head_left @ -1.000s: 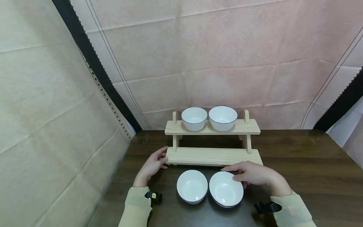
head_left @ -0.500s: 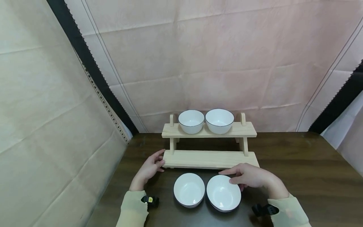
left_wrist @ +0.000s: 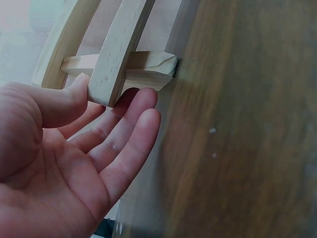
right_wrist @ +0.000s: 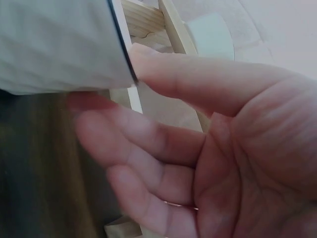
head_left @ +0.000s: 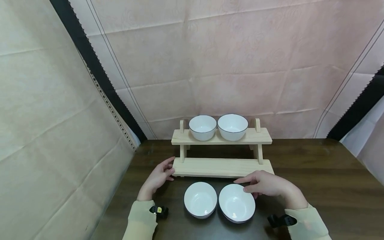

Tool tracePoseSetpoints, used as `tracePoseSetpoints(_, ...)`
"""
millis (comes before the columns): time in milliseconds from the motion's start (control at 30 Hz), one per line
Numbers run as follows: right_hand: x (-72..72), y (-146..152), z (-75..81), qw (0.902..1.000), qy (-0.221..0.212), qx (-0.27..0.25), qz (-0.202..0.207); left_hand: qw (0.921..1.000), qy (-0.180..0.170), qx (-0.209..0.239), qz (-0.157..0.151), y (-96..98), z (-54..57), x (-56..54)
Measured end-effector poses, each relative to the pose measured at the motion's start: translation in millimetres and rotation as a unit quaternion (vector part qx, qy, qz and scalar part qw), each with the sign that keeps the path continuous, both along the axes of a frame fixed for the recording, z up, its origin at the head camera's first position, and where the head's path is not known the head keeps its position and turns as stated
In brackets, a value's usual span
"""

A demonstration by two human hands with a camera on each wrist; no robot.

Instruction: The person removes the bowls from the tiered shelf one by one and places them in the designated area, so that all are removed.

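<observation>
My left hand (head_left: 159, 175) is at the left end of the lower board of a wooden two-tier rack (head_left: 222, 168). In the left wrist view its thumb lies against the board's end (left_wrist: 106, 84), with the fingers curving round beneath. My right hand (head_left: 265, 184) pinches the rim of a white, dark-rimmed bowl (head_left: 237, 203), thumb at the rim and fingers along the outside. That bowl's patterned side (right_wrist: 54, 44) fills the upper left of the right wrist view. Just to its left on the table stands another white bowl (head_left: 200, 200).
Two more white bowls, a left one (head_left: 202, 128) and a right one (head_left: 232, 127), sit side by side on the rack's upper board (head_left: 258, 136). The dark wooden table (head_left: 318, 173) runs back to a pale cloth wall (head_left: 234, 66). Another cloth (head_left: 60, 133) hangs at the left.
The head view has shifted slightly. Both hands, the bowls and the rack keep their places relative to one another.
</observation>
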State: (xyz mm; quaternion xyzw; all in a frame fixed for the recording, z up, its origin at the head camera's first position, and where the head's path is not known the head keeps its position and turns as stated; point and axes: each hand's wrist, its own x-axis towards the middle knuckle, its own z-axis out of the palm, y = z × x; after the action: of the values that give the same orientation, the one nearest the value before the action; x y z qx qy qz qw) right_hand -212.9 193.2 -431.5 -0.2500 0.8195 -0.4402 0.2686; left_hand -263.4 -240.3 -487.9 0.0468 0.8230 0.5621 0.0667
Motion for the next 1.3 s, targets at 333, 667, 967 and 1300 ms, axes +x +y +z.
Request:
tracePoseSetpoints(333, 0.1, -1.8, 1.2, 0.9999, 0.003, 0.007, -0.007, 1.0000, -0.007, 0.006, 0.001, 0.3, 0.4, 0.2)
tracePoseSetpoints(667, -0.3, -1.5, 2.1, 0.9999, -0.001, 0.013, -0.006, 0.9999, -0.012, -0.002, 0.005, -0.5, 1.6, 1.5)
tracePoseSetpoints(967, -2.2, 1.3, 3.5, 1.0000, 0.004, 0.001, -0.002, 0.9999, -0.013, -0.009, -0.002, 2.5, 7.9, 3.4)
tracePoseSetpoints(1300, -4.4, -1.3, 6.2, 0.9988, 0.047, 0.002, -0.011, 0.9997, -0.018, -0.018, -0.005, 0.3, 7.7, 0.5)
